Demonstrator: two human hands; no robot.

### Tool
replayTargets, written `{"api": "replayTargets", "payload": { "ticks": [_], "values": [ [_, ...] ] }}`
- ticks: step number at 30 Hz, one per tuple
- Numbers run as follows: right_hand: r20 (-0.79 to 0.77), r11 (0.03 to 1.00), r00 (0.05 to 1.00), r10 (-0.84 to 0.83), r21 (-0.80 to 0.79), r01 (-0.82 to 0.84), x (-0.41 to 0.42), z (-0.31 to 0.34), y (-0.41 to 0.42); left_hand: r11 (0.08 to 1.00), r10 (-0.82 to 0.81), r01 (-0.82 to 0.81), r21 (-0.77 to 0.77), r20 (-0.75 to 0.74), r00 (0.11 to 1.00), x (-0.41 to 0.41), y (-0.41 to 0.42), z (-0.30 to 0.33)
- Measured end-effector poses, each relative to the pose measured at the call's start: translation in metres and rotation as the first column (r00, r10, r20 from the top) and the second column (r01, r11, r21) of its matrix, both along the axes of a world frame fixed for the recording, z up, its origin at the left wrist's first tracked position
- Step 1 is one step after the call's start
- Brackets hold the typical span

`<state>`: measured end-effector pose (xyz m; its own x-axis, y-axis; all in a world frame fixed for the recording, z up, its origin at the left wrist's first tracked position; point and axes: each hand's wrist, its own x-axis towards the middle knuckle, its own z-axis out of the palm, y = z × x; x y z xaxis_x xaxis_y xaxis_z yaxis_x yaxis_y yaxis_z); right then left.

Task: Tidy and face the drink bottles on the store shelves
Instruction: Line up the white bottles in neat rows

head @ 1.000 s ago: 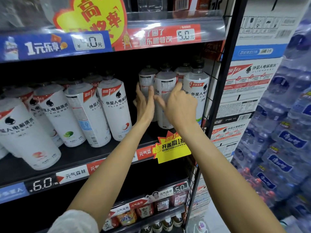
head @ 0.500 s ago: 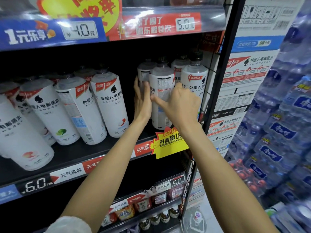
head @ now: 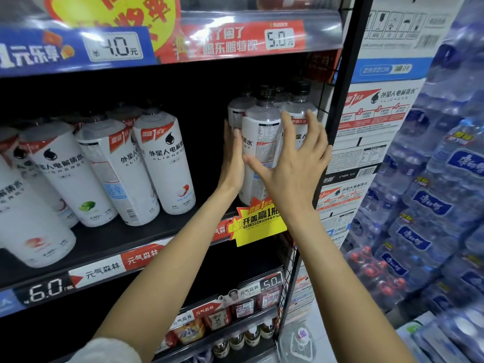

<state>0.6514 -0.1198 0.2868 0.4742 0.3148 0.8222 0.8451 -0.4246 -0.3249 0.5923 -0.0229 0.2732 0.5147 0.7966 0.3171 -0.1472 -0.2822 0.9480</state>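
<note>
Both hands are working one white drink bottle [head: 262,142] at the right end of the middle shelf [head: 110,239], where it stands upright at the front of a small cluster of black-capped bottles. The left hand [head: 234,163] lies flat against the bottle's left side, fingers straight up along the label, steadying rather than gripping. The right hand [head: 290,163] is spread wide in front of it, thumb touching the lower label and fingers fanned toward the neighbouring bottle [head: 301,111] by the black upright [head: 340,100]; it grasps nothing. The label turned outward shows mostly fine print and only the tail of the brand name (so the front face sits off to the left), which is probably why the palms bracket it: to twist it in place. The row of bottles [head: 162,163] further left leans but already shows its brand side.
</note>
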Motion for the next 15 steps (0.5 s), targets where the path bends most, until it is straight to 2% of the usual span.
{"api": "replayTargets", "payload": {
  "ticks": [4, 8, 15],
  "values": [
    [0.006, 1.000, 1.000, 0.021, -0.023, -0.021, 0.001, -0.002, 0.001, 0.997, -0.041, 0.042, -0.061, 0.023, 0.999, -0.003, -0.013, 0.004],
    [0.022, 0.996, 0.999, 0.049, -0.072, -0.048, 0.000, -0.005, 0.000, 0.993, -0.017, 0.024, -0.115, 0.068, 0.998, -0.003, -0.012, -0.005],
    [0.055, 0.994, 0.998, 0.004, -0.105, 0.002, 0.009, -0.003, -0.006, 0.997, -0.010, 0.012, -0.076, 0.027, 1.000, 0.025, 0.020, -0.046]
  ]
}}
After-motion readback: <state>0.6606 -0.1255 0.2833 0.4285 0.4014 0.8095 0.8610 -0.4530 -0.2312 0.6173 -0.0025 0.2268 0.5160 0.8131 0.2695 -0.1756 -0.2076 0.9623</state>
